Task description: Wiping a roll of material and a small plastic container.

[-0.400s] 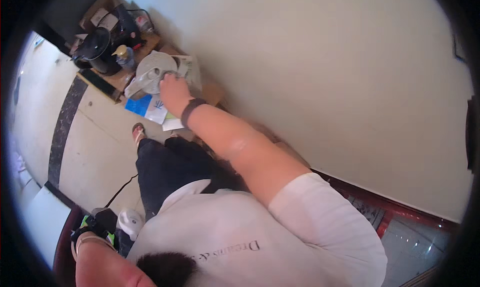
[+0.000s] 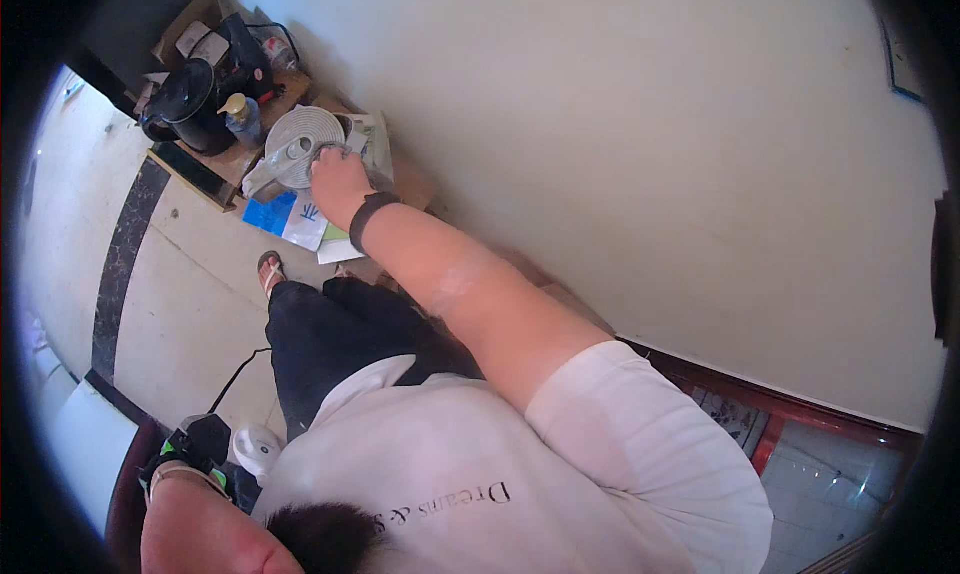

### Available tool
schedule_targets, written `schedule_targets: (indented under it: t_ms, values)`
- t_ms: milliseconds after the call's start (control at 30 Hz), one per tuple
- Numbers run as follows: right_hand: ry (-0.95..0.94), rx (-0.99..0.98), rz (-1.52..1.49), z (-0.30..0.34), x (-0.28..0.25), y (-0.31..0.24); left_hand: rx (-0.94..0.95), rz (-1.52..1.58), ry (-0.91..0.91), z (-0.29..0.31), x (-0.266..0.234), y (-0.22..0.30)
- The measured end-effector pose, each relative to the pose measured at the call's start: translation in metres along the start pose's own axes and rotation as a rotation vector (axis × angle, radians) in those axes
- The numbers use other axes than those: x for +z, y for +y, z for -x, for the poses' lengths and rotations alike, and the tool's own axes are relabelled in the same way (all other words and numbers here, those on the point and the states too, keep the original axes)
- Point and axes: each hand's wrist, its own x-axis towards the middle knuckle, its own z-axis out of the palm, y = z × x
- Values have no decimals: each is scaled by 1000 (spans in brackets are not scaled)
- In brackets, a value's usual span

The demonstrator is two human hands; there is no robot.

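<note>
Step in hand, judged from posture: contact at the coil [image 2: 300, 124]. The operator's right hand [image 2: 342, 182] is extended across the bench [image 2: 290, 93], its fingers curled at the right-hand edge of the coil. Grip state, right: fingers bent against the coil; whether they are clenched on it or only resting there cannot be told, since the knuckles hide the fingertips. Grip state, left: cannot be told. The left forearm [image 2: 205, 534] enters at lower left, and the hand is not distinguishable beside a black and green item [image 2: 200, 439].

Next-move requirement, as a judgement: confirm firm finger closure before applying any load to the coil, and keep clear of the pump bottle [image 2: 241, 124] just beyond it, with the kettle [image 2: 193, 102] farther along.

Location: the coil lies near the wall side of the bench, with a blue and white sheet [image 2: 272, 215] on the operator's side and a pale pack [image 2: 379, 154] to its right.

Appearance: the coil is off-white and round, with close concentric rings. A small round feature shows near its lower part, and a pale tail projects toward lower left. Its material cannot be determined.
</note>
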Motion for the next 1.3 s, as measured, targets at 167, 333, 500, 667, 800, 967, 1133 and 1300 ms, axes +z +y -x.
schedule_targets:
  t_ms: [167, 333, 500, 667, 800, 967, 1133, 1300]
  values:
    - [-49, -35, 50, -1, -9, 2, -80, 93, -19, -1, 6, 2]
    - [-83, -44, -7, 2, -18, 5, -105, 116, 1, -3, 10, 3]
    - [-18, -63, -22, 5, -10, 7, -120, 136, 26, -2, 10, 7]
    - [-8, -69, -49, -1, 1, 7, -134, 97, 45, -6, 13, 5]
    - [-16, -43, -94, -4, -1, 6, -132, 89, 88, -4, 16, 1]
    - [33, -21, -128, 0, -10, 8, -250, -39, 163, 6, 19, 14]
    - [63, 28, -233, -10, 29, 17, -587, 574, -629, 21, 45, 34]
    - [2, -52, -114, -3, -3, 8, -722, 1049, -1523, 90, 84, 105]
